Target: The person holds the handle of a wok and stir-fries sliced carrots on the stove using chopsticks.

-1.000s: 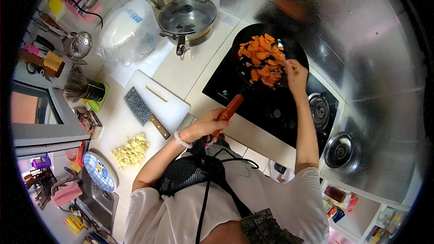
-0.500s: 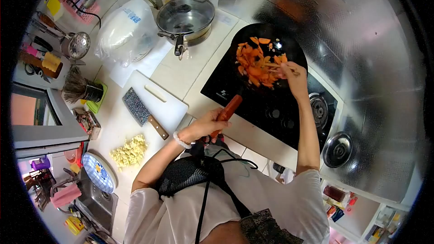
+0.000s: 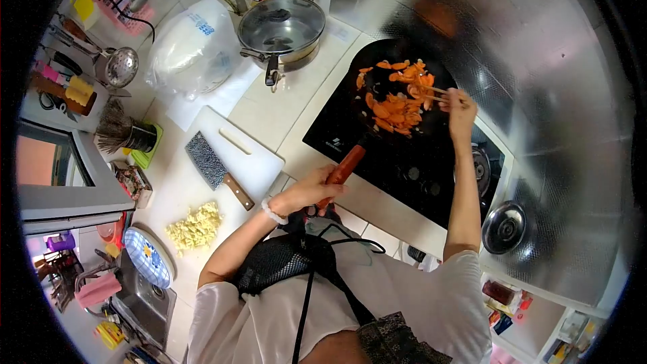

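Note:
A dark wok [image 3: 377, 61] sits on the black stove [image 3: 323, 118], with orange carrot slices [image 3: 397, 111] and a few paler bits spread inside. My left hand [image 3: 313, 189] is wrapped round the wok's reddish-brown wooden handle [image 3: 349, 162]. Over the wok's right side, my right hand [image 3: 459, 109] is closed on wooden chopsticks [image 3: 435, 93], whose tips reach in among the carrot slices. The wok's far right side blends into the dark stove and backsplash.
Left of me, a white cutting board [image 3: 253, 155] carries a cleaver [image 3: 210, 162], near a pile of chopped pale-yellow food [image 3: 194, 227]. Behind stand a glass-lidded pot [image 3: 283, 27] and a bagged bundle [image 3: 192, 50]. A round black lid [image 3: 504, 227] lies at the right; a plate [image 3: 148, 256] leans by the sink [image 3: 145, 303].
My right hand with the chopsticks has shifted right and slightly up in view. The carrot slices have moved about, baring more of the wok. My left hand keeps its hold on the handle.

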### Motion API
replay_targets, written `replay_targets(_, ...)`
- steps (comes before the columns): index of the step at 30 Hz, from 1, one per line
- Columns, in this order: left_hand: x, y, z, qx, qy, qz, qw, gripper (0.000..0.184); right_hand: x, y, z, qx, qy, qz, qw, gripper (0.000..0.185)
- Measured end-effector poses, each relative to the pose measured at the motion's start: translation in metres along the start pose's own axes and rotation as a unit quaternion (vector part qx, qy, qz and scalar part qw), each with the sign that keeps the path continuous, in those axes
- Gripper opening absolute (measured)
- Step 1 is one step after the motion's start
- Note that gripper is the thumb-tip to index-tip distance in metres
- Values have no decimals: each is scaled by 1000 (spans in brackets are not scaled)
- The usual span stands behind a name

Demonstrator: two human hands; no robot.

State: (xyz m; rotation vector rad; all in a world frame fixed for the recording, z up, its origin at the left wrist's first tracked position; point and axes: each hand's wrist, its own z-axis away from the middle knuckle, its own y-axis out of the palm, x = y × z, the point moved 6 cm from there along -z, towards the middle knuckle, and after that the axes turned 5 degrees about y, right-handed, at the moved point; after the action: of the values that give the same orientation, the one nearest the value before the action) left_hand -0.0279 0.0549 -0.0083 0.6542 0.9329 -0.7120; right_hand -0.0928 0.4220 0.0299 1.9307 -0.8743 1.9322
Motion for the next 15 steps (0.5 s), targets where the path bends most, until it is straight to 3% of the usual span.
replay_targets(3, 3, 2, -2, 7, -1, 26, 1000, 49, 6, -7, -8, -34, -12, -9, 999, 25)
replay_targets(5, 0, 2, -2, 8, -8, 10, 1000, 50, 3, 4, -16, -35, -78, -24, 996, 25)
replay_targets(6, 0, 2, -1, 8, -14, -4, 1000, 51, -25, 5, -33, -25, -146, 35, 988, 28)
replay_targets(8, -1, 2, -1, 11, -12, -2, 1000, 53, -27, 27, -20, 29, -77, -57, 995, 26)
replay_targets(10, -1, 2, -1, 13, -10, 2, 1000, 54, -14, 41, -8, 86, -42, 16, 995, 24)
replay_targets(12, 3, 2, -2, 19, -9, 12, 1000, 57, 12, 46, 12, 119, 60, 4, 991, 24)
replay_targets(15, 10, 2, -4, 11, -12, 36, 999, 58, 42, 56, 34, 120, 31, -52, 991, 26)
